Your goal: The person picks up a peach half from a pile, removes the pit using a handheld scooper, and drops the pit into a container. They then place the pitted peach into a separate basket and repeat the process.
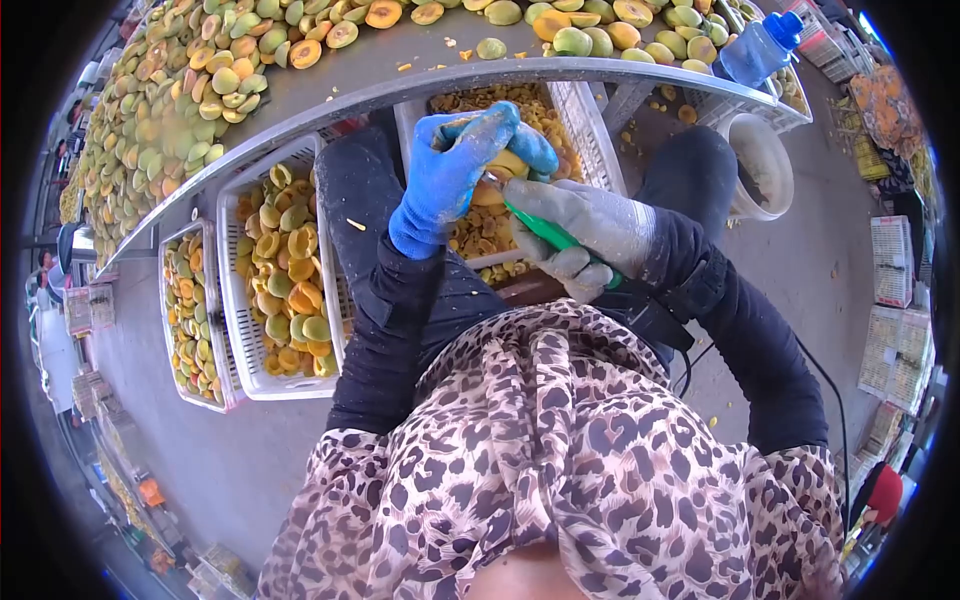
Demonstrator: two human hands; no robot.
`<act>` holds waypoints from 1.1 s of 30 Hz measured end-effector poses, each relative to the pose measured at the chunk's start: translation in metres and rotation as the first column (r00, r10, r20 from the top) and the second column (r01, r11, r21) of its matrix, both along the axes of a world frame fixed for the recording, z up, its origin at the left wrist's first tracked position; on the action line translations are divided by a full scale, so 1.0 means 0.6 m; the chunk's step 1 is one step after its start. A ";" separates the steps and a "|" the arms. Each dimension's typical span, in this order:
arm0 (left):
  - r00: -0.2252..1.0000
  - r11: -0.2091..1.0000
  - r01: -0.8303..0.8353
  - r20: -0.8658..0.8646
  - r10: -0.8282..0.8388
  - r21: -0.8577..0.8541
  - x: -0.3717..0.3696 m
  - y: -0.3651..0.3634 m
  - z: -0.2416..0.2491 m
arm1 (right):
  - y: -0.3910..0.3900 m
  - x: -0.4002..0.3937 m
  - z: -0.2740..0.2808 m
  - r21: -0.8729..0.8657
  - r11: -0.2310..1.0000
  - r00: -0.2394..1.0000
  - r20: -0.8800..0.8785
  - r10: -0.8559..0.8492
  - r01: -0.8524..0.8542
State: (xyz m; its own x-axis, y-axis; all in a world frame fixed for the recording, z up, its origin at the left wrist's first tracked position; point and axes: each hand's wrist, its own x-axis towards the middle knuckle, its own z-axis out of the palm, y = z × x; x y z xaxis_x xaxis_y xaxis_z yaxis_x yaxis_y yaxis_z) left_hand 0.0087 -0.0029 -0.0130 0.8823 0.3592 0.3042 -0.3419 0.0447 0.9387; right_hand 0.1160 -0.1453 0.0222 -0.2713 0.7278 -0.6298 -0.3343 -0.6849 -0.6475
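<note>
In front of me, my left hand (465, 165), in a blue work glove, is closed around a yellow-orange fruit half (510, 165). My right hand (590, 230), in a grey glove, grips a small green-handled knife (545, 228). Its short metal tip meets the fruit beside the left fingers; most of the blade is hidden. Below both hands, between my knees, a white crate (590, 130) holds orange-yellow scraps and pits.
A metal-edged table (360, 75) piled with halved green-and-orange fruit (225, 80) curves across the front. On its right stands a blue bottle (755, 50). White crates of fruit halves (265, 385) sit at my left, a white bucket (770, 165) at my right. A cable (838, 400) runs beside my right arm.
</note>
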 end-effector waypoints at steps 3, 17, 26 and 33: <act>0.946 0.903 -0.216 0.149 0.288 -0.370 0.013 -0.033 0.012 | -0.003 -0.018 -0.018 0.040 0.992 0.882 -0.463 -0.089 0.121; 0.912 0.799 -0.351 0.017 0.411 -0.487 0.026 -0.039 -0.012 | 0.024 -0.045 -0.091 0.065 0.969 0.279 -0.960 -0.005 0.240; 0.956 0.398 -0.146 -0.025 0.292 -0.906 0.012 0.062 -0.089 | 0.019 -0.008 -0.055 0.378 0.820 0.847 0.148 -0.511 0.429; 0.963 0.365 -0.005 0.095 0.253 -0.931 -0.036 0.053 -0.063 | 0.048 0.079 -0.207 0.264 0.965 0.277 0.926 -0.256 0.008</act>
State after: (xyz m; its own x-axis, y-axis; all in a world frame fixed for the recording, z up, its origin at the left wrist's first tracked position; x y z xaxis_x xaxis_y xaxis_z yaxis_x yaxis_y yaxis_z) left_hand -0.0128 0.0291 -0.0509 0.7655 0.6272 -0.1436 -0.5830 0.7706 0.2574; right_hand 0.1635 -0.1167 -0.1023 0.5362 0.8125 -0.2287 0.5241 -0.5329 -0.6644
